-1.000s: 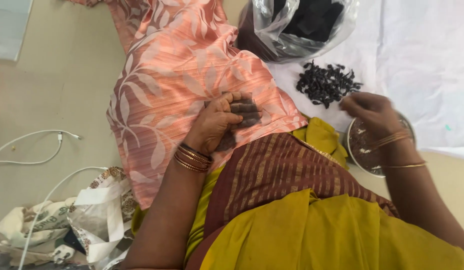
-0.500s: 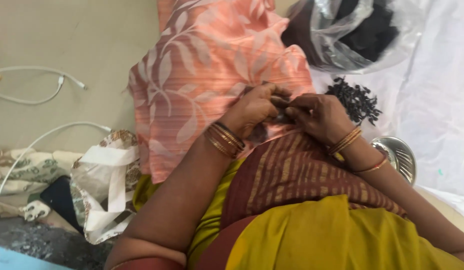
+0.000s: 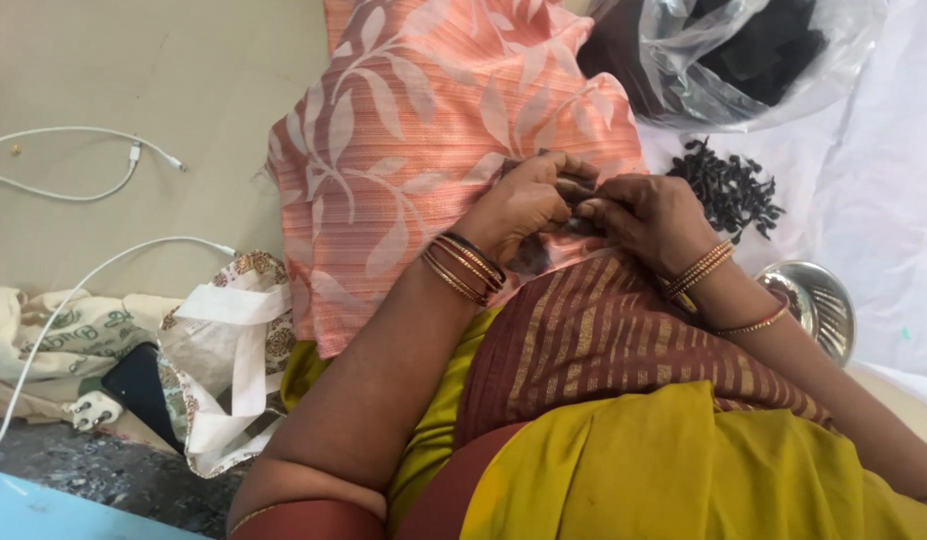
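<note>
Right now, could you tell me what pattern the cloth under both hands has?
The cloth is salmon-orange with pale leaf sprigs, clearest in the head view.

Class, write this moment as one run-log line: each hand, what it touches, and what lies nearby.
left hand: pinching small dark piece over peach leaf-print cloth | right hand: fingertips meeting left's | nearby: dark pieces pile, steel bowl, plastic bag

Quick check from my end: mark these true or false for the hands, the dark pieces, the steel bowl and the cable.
1. Both hands meet over the orange cloth. True: left hand, right hand.
2. The pile of dark pieces lies in the steel bowl. False: it lies on the white sheet.
3. The white cable is on the floor. True.
4. Both wrists are bare. False: both wear bangles.
</note>
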